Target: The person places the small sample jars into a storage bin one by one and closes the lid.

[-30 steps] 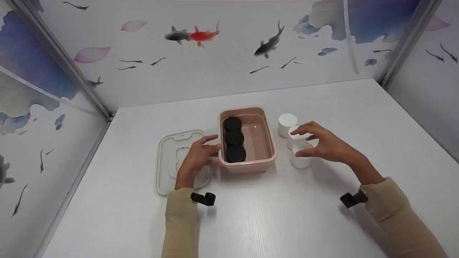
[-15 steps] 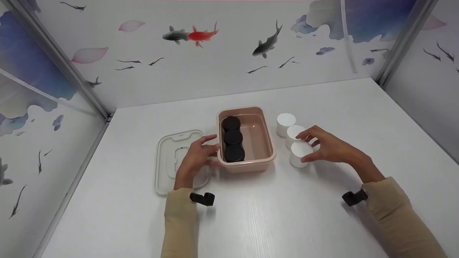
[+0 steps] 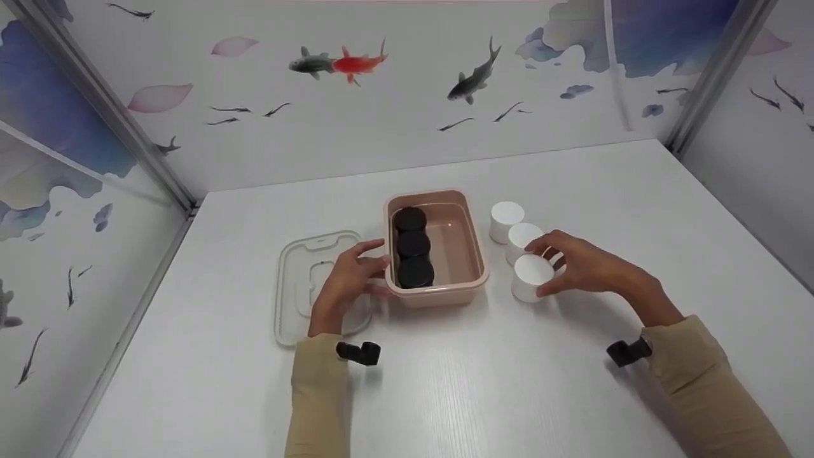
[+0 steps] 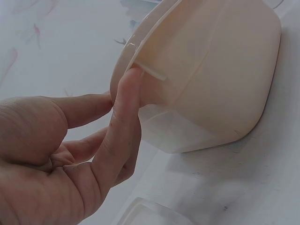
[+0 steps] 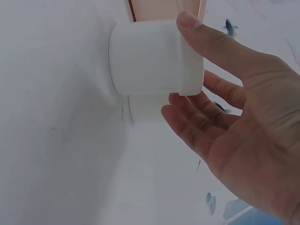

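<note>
A pink plastic box [image 3: 445, 298] stands on the table. My left hand [image 3: 346, 280] pinches its rim on the left side; in the left wrist view the fingers [image 4: 124, 101] are at the rim's edge. Three round black-topped jars [image 3: 413, 245] line the box's left half. On the right, my right hand [image 3: 585, 264] grips the nearest white jar [image 3: 531, 280] by its lid end, thumb on one side and fingers on the other, as the right wrist view shows. Two more white jars, the middle one [image 3: 520, 238] and the far one [image 3: 507, 219], stand behind it in a slanting row.
A pale translucent lid [image 3: 289, 286] lies flat left of the box, partly beneath my left hand and forearm. The white table [image 3: 445, 381] ends at a back wall [image 3: 254, 146] painted with fish, with side panels left and right.
My right hand has closed from above onto the nearest white jar, which has shifted slightly toward me and away from the middle jar. My left hand keeps its place at the box.
</note>
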`<state>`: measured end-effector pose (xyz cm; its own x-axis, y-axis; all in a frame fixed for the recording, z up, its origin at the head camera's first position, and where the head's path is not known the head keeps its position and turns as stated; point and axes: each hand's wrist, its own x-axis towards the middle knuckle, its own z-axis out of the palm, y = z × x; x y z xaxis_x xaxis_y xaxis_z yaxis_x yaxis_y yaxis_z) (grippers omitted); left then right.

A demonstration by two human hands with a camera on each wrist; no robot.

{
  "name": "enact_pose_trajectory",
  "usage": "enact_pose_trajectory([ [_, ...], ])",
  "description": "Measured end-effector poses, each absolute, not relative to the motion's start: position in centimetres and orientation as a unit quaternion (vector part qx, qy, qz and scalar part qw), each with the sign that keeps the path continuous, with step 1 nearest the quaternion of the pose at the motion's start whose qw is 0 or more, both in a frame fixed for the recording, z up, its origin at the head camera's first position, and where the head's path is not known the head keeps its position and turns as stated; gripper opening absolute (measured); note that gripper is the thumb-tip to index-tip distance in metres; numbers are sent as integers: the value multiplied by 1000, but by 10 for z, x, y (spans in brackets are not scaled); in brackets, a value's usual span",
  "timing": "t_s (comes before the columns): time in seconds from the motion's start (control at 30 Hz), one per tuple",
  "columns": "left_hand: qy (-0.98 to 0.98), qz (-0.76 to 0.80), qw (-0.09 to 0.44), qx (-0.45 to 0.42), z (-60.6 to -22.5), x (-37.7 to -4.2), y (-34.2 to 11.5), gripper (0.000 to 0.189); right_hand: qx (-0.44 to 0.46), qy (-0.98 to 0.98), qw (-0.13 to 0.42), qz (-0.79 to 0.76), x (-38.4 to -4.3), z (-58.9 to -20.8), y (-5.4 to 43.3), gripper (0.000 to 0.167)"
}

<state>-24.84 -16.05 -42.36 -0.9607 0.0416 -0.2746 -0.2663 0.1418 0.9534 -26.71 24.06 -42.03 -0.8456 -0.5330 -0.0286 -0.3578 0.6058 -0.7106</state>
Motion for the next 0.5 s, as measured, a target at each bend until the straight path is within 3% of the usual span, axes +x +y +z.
enact_pose_trajectory([
  [0.5,746,651,118,-69,-423,-248,-160,49,-258,867,111,-411,-258,-409,226,59],
])
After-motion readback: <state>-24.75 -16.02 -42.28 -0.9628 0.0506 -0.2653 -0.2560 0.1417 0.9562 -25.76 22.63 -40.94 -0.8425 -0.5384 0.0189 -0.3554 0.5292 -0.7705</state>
